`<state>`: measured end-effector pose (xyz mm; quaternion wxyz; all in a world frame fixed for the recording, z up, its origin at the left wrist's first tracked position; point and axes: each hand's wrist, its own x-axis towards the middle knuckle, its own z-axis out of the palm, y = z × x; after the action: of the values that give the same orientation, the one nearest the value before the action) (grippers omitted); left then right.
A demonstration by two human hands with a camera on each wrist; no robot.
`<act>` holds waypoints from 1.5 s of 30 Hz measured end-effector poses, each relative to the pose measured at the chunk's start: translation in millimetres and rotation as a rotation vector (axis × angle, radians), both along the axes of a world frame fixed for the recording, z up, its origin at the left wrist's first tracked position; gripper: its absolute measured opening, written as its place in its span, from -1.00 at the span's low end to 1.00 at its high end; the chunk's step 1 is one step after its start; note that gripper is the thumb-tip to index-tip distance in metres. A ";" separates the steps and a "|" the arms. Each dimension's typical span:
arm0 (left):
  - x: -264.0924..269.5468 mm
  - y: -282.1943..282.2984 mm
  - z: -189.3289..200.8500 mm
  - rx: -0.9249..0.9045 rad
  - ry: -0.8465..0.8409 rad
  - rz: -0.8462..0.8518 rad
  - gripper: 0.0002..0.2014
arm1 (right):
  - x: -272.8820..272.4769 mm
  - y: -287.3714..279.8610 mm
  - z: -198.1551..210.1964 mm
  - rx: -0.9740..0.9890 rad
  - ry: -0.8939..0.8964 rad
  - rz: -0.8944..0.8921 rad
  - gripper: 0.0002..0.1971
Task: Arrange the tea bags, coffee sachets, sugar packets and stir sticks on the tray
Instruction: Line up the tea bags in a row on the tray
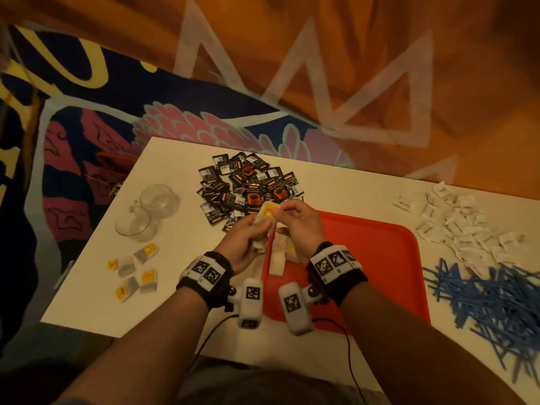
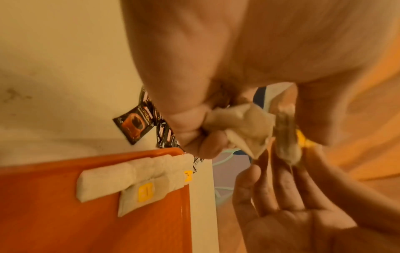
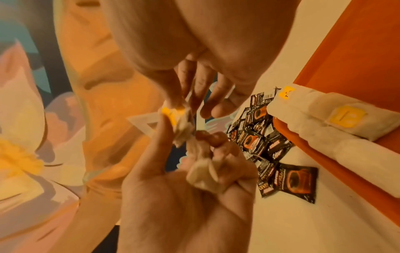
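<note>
Left hand [image 1: 244,244] grips bunched tea bags [image 1: 260,239]; right hand [image 1: 301,226] pinches one tagged tea bag [image 1: 267,213] above tray [image 1: 388,258]

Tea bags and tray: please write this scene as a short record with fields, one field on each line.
left hand: holds a bunch of tea bags
right hand: pinches one tea bag by its yellow tag
tray: red, with a row of tea bags along its left edge
loose tea bags: on the table, left of the tray
coffee sachets: black pile beyond the hands
sugar packets: right, off tray
stir sticks: blue heap, right
</note>
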<state>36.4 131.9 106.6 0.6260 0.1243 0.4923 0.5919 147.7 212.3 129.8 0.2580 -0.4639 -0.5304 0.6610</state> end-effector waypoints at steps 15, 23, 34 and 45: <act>14.1 29.7 32.3 0.135 0.853 -0.055 -0.86 | 45.2 10.6 5.6 0.276 -0.137 -0.045 -0.83; 19.6 33.1 10.3 0.061 0.802 0.000 -0.90 | 57.3 10.1 -17.2 0.218 -0.214 -0.028 -0.89; 0.0 13.6 -21.9 -0.282 0.633 -0.066 -0.84 | 74.8 8.3 -90.4 -0.022 -0.596 0.141 -0.89; -22.5 -10.4 -43.5 -0.367 0.525 -0.014 -0.85 | 61.5 7.1 -130.0 -0.074 -0.834 0.236 -0.78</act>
<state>13.9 121.5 63.0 0.4936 0.1612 0.7348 0.4365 209.2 219.4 -0.1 -0.0723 -0.6364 -0.6147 0.4604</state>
